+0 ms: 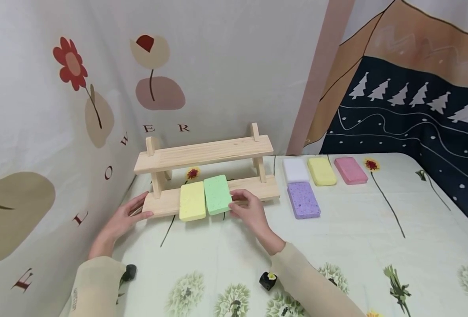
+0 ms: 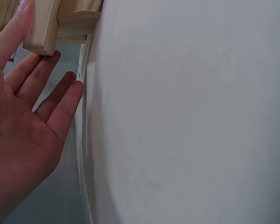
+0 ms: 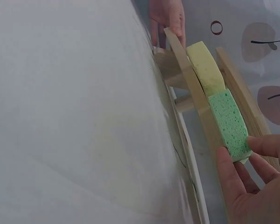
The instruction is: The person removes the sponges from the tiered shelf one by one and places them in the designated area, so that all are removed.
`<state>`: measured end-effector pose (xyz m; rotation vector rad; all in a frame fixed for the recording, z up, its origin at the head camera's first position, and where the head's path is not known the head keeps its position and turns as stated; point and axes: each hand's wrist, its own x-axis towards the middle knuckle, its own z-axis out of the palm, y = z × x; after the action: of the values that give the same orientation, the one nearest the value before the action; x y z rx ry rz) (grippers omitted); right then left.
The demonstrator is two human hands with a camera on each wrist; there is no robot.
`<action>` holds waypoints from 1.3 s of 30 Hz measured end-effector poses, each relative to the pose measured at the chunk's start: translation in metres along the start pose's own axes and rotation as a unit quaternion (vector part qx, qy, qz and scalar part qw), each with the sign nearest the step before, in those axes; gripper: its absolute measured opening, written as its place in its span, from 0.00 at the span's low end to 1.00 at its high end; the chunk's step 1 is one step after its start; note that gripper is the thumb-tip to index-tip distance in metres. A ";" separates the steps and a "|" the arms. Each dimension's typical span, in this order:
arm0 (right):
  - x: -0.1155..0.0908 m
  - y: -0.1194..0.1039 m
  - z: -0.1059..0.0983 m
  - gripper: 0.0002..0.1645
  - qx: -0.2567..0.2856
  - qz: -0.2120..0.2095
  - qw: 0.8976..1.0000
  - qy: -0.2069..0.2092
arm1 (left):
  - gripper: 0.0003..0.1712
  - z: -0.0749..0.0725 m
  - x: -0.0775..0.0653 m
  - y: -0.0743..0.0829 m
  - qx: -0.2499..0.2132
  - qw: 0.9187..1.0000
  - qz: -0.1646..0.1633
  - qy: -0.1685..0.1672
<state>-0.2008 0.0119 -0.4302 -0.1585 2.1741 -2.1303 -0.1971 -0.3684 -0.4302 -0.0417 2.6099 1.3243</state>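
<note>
A two-tier wooden shelf (image 1: 214, 153) stands against the back cloth. My left hand (image 1: 120, 223) holds the left end of its lower board (image 1: 160, 203), thumb at the front and fingers round the end; the left wrist view shows this thumb and the spread fingers (image 2: 67, 105) at the wood. On the lower board a yellow sponge (image 1: 192, 201) leans at a tilt. Right beside it is a green sponge (image 1: 218, 194), its right edge pinched between the thumb and fingers of my right hand (image 1: 251, 212). In the right wrist view the green sponge (image 3: 229, 125) touches the yellow one.
To the right of the shelf lie a white sponge (image 1: 295, 170), another yellow sponge (image 1: 322, 171), a pink sponge (image 1: 350, 170) and a purple sponge (image 1: 303, 200). A flower-printed cloth (image 1: 218, 251) covers the table. Printed cloth walls (image 1: 234, 66) stand at the back and left.
</note>
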 end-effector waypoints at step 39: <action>-0.019 -0.021 -0.104 0.22 0.015 0.030 0.999 0.040 | 0.51 0.001 0.001 0.007 0.020 0.999 0.033 -0.012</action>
<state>-0.1962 0.1175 -0.4075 -0.0043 2.1596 -2.1700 -0.1982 -0.3632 -0.4256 0.0677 2.6381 1.2862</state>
